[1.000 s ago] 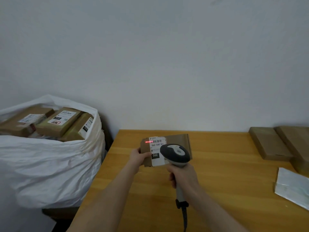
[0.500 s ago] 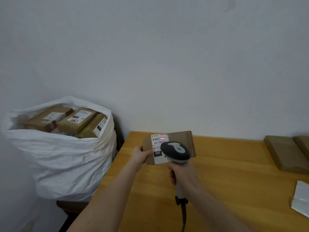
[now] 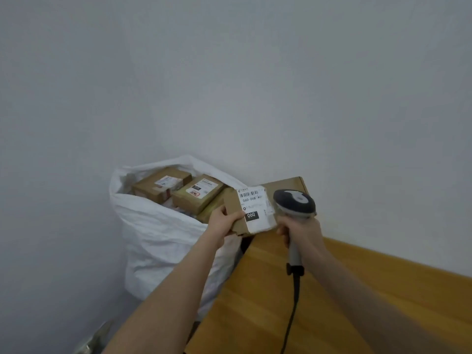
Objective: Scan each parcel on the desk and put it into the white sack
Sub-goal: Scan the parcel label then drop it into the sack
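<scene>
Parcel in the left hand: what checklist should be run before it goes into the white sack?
1. Grip: left hand holds the parcel by its left end: ok.
2. Scan done: no red beam on the label, result unseen: cannot tell.
3. Parcel above the white sack opening: it is at the sack's right rim: not ok.
4. Room in the sack: boxes reach the rim: cannot tell.
5. Path: the scanner, in the right hand, is to the parcel's right, away from the sack: ok.
</scene>
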`<move>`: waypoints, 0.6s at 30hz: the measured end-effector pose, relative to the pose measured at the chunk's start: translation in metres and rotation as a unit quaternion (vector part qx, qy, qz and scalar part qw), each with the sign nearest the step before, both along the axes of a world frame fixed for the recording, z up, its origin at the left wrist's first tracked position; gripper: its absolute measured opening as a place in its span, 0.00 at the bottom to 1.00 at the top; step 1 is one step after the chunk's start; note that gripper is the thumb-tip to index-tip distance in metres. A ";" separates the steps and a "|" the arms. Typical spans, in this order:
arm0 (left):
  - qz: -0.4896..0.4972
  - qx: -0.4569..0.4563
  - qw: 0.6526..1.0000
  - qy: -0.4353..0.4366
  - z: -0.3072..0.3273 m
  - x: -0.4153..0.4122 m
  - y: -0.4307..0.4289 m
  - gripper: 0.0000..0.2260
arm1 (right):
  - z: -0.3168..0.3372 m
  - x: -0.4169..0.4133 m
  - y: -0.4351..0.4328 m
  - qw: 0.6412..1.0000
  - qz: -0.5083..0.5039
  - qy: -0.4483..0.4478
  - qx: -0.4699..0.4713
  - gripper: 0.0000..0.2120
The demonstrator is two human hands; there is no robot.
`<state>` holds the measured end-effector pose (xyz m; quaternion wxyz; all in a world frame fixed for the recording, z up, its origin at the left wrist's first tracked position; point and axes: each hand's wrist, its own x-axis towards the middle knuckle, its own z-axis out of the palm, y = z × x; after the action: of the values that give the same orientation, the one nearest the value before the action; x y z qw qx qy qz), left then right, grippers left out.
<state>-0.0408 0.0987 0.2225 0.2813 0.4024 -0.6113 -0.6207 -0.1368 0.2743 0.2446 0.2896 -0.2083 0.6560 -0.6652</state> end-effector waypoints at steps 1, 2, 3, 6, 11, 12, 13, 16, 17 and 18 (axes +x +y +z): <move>0.012 -0.006 1.000 0.011 0.009 0.010 -0.021 0.20 | 0.004 0.003 -0.025 1.000 -0.001 0.005 -0.002 0.04; 0.027 -0.011 0.999 0.022 0.017 0.020 -0.042 0.20 | 0.008 0.006 -0.051 1.000 -0.007 0.005 -0.005 0.05; 0.038 -0.017 0.999 0.033 0.026 0.030 -0.064 0.20 | 0.010 0.010 -0.078 1.000 -0.013 -0.002 -0.012 0.05; 0.063 -0.028 0.996 0.050 0.044 0.061 -0.134 0.22 | 0.016 0.027 -0.165 0.999 -0.007 -0.031 -0.020 0.05; 0.126 -0.038 0.990 0.051 0.056 0.098 -0.253 0.25 | 0.019 0.058 -0.286 0.993 0.005 -0.115 0.010 0.05; 0.146 -0.030 0.987 0.055 0.059 0.101 -0.273 0.25 | 0.020 0.061 -0.302 0.991 0.001 -0.133 0.013 0.04; 0.169 -0.027 0.984 0.052 0.059 0.103 -0.292 0.25 | 0.021 0.064 -0.316 0.989 -0.005 -0.146 0.017 0.04; 0.226 -0.054 0.973 -0.010 0.048 0.106 -0.337 0.25 | 0.018 0.068 -0.344 0.985 -0.025 -0.170 0.031 0.06; 0.234 -0.054 0.970 -0.041 0.041 0.106 -0.351 0.24 | 0.016 0.068 -0.350 0.984 -0.030 -0.174 0.035 0.07; 0.236 -0.052 0.968 -0.069 0.037 0.107 -0.358 0.22 | 0.014 0.067 -0.355 0.983 -0.034 -0.178 0.038 0.08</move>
<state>0.0663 -0.2596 0.2594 0.3971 0.5621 -0.5486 -0.4747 -0.0697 -0.0807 0.2583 0.3866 -0.0533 0.6252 -0.6759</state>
